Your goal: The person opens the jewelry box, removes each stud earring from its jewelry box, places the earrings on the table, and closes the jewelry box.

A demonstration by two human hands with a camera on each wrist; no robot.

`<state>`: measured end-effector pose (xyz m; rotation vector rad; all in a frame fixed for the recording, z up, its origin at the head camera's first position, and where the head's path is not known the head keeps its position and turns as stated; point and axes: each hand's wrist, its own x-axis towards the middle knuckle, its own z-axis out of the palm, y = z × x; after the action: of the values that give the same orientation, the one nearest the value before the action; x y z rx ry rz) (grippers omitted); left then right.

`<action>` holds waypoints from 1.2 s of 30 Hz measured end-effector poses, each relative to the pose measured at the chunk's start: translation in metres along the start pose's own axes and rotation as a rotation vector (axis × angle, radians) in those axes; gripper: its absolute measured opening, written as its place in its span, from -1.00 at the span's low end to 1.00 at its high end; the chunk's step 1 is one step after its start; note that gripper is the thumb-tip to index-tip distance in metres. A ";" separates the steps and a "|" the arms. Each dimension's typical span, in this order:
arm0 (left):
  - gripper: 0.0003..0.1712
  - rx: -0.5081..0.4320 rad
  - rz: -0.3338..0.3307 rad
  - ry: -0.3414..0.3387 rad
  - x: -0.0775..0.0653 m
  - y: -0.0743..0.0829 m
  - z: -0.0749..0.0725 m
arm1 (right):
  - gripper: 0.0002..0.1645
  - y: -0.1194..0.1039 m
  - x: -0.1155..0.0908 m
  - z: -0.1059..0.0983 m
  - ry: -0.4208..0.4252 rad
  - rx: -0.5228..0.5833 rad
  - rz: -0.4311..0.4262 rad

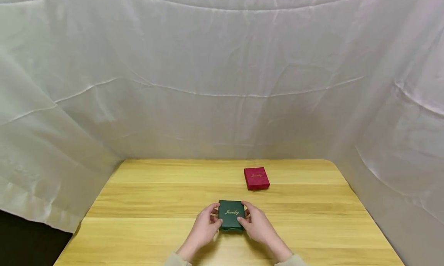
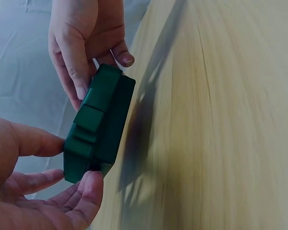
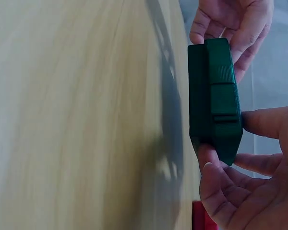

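Observation:
A dark green square jewelry box (image 1: pixel 231 213), with gold "Jewelry" lettering on its lid, is held between both hands above the table. My left hand (image 1: pixel 206 223) grips its left side, thumb near the front corner and fingers along the side and beneath. On the opposite side my right hand (image 1: pixel 258 224) grips it the same way. In the left wrist view the green box (image 2: pixel 98 120) shows a ribbon bow on its front edge, and a shadow falls on the wood below. The lid appears to sit on the base; the inside is hidden.
A red jewelry box (image 1: pixel 256 178) with gold lettering lies beyond the green one, slightly to the right. The light wooden table (image 1: pixel 156 196) is bordered at the back and sides by pale hanging cloth (image 1: pixel 222 115). A dark area (image 1: pixel 27 239) shows at lower left.

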<state>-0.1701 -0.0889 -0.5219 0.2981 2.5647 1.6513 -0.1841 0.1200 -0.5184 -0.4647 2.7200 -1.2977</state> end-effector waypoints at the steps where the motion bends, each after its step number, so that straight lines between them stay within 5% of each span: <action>1: -0.41 0.000 0.002 0.005 -0.001 -0.001 -0.002 | -0.33 -0.001 0.001 0.002 -0.001 0.002 -0.005; 16: -0.40 -0.003 0.007 0.015 -0.011 -0.013 -0.019 | -0.31 -0.005 0.005 0.021 -0.021 0.021 -0.042; 36: -0.41 0.003 0.014 -0.030 -0.009 -0.017 -0.019 | -0.32 -0.002 0.003 0.020 -0.041 0.010 -0.026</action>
<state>-0.1667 -0.1149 -0.5297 0.3393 2.5494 1.6342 -0.1824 0.1034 -0.5293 -0.5216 2.6818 -1.2922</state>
